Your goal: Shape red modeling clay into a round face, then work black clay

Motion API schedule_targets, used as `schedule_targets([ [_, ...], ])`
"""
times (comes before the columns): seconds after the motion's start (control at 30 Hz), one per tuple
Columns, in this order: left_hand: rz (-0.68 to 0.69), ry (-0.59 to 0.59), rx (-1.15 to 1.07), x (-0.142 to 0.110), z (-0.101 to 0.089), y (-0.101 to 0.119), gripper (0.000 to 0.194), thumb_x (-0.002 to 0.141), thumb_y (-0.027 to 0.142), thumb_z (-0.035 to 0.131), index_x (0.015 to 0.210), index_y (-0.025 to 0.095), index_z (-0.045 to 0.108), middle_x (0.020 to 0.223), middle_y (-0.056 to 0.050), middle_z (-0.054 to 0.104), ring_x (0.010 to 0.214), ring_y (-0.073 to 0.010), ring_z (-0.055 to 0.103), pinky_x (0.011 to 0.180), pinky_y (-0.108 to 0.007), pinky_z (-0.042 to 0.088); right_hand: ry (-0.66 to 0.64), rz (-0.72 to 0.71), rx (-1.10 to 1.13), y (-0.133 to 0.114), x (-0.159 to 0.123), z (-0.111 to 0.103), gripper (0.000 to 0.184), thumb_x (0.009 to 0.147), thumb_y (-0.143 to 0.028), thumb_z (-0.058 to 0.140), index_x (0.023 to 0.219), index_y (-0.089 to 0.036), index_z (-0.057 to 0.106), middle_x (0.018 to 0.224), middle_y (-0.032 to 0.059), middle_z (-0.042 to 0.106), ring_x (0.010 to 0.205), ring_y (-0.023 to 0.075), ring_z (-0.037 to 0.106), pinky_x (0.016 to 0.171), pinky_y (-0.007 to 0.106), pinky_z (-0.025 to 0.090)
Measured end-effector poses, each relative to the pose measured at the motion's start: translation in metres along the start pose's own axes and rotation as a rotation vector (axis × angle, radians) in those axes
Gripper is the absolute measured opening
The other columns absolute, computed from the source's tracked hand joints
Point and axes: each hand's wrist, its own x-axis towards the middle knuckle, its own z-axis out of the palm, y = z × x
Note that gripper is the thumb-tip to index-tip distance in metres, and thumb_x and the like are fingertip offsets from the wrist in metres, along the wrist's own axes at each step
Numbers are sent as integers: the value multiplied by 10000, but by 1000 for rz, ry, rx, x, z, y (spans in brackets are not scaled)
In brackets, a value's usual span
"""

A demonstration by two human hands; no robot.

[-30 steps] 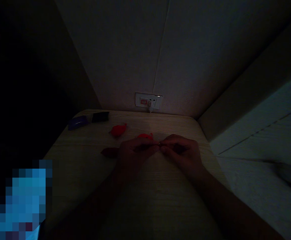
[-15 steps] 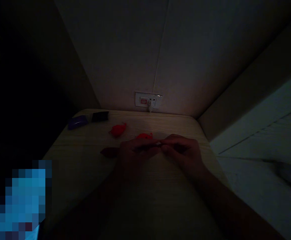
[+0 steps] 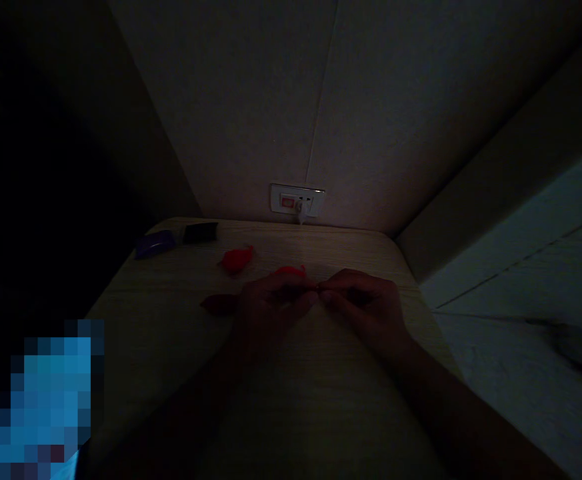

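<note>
Over the wooden table (image 3: 291, 400) my left hand (image 3: 271, 313) and my right hand (image 3: 365, 303) meet fingertip to fingertip. Both are closed in a pinch; what they hold between them is too small and dark to name. Just behind my left fingers a bright red object (image 3: 291, 271) shows in part, the rest covered. A dark red object with a pointed end (image 3: 218, 305) sticks out to the left of my left hand. Farther back lies another red, lumpy piece with a thin tail (image 3: 237, 259).
At the back left lie a purple packet-like thing (image 3: 155, 244) and a black one (image 3: 201, 233). On the wall behind is a socket plate (image 3: 297, 200) with a plug in it. A pixelated blue patch (image 3: 55, 393) covers the lower left. The room is very dim.
My fingertips have drawn slightly closer together, and the small pale spot between them no longer shows. The things on the table lie as before.
</note>
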Motion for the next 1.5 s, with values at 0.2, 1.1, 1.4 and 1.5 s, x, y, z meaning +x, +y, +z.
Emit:
schedule_targets([
  [0.2,6,29,29,-1,-1,1,91,750,209,798,840,220,811,824,-20,807,763,-170,758,694,-255,607,10,29,17,0,0,-1,83,810,-191,814,868,-250,821,786,16,779,667,136,684,578,230,535],
  [1.1,-78,48,-15,-2,1,0,316,700,322,872,982,196,800,954,-65,816,885,-224,765,807,-337,629,61,-33,-38,0,1,0,90,803,-167,812,830,-253,814,821,29,792,707,166,722,603,267,578],
  [1.4,-19,57,113,-3,-1,6,142,767,269,812,901,221,826,916,-42,820,848,-212,768,776,-314,623,17,-58,-45,-1,1,-1,134,821,-157,798,889,-269,826,873,36,787,786,177,731,672,290,603],
  [1.5,20,72,118,-3,-1,4,128,766,237,799,890,218,822,905,-37,817,824,-197,763,736,-287,613,27,-18,-52,-1,1,-1,114,808,-192,818,900,-258,821,872,41,791,764,179,729,640,285,600],
])
